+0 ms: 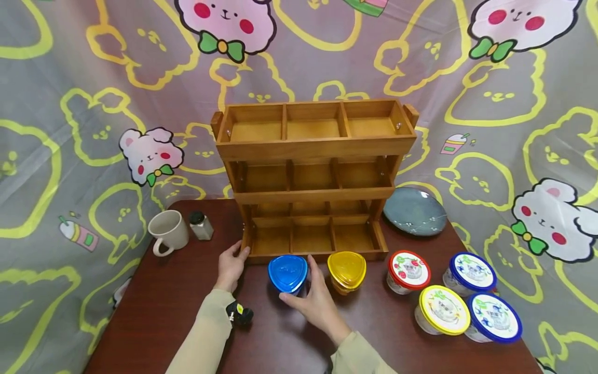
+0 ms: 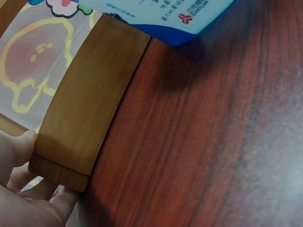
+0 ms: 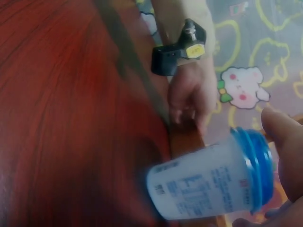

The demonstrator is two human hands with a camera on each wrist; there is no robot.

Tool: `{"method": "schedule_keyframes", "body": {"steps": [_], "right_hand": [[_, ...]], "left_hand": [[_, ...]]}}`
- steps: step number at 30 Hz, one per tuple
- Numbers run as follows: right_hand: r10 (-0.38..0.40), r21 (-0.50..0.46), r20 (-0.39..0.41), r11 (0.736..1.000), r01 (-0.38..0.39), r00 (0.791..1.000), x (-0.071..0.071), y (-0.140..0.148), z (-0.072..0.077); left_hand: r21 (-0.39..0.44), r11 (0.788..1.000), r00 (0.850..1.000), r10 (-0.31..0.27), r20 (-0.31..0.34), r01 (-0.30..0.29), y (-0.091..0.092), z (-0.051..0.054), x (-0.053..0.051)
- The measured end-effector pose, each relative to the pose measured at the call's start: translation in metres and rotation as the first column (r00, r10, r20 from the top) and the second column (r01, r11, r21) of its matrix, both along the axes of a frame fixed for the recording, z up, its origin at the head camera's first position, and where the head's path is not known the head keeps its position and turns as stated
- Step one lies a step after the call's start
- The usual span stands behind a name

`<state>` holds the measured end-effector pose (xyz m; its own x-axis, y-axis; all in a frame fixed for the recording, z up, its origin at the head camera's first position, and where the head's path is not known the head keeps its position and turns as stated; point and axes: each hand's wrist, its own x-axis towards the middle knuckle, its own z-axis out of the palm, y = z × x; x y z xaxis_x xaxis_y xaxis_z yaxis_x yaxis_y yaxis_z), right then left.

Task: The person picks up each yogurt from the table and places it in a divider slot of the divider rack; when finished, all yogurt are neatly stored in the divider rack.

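My left hand [image 1: 231, 267] grips the lower left front corner of the wooden rack [image 1: 317, 148]; in the left wrist view, the thumb and fingers of that hand [image 2: 33, 189] lie around the end of its wooden board [image 2: 90, 99]. The fingers and thumb of my right hand [image 1: 317, 304] are around a cup with a blue lid [image 1: 288, 272], in front of the rack's lower left part. White sides with print show on this cup [image 3: 203, 184] in the right wrist view, with the right hand [image 3: 289, 175] beside its lid. Just right of it stands a yellow-lidded cup [image 1: 347, 270].
Round tubs stand at the right: one red-lidded [image 1: 409, 270], one yellow-lidded [image 1: 444, 310], two blue-lidded [image 1: 473, 271]. A grey-blue plate [image 1: 415, 212] lies behind them. At the left are a white mug [image 1: 169, 231] and a small black-capped jar [image 1: 201, 226]. A patterned cloth [image 1: 317, 72] hangs behind.
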<state>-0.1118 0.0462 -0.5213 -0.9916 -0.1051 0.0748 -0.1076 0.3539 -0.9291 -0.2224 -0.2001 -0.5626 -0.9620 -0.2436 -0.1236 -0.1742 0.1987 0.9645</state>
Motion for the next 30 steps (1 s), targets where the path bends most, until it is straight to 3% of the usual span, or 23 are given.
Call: {"method": "schedule_keyframes", "body": {"steps": [11,30], "right_hand": [[-0.011,-0.079,0.003,0.997,0.011,1.0,-0.007,-0.006,-0.014],[-0.016,-0.094,0.05,0.995,0.021,0.999,-0.015,-0.005,-0.013]], "left_hand": [[0.015,1.0,1.0,-0.001,0.0,0.001,0.001,-0.005,0.001],[0.057,0.998,1.0,-0.01,0.005,0.01,0.0,-0.004,0.001]]}}
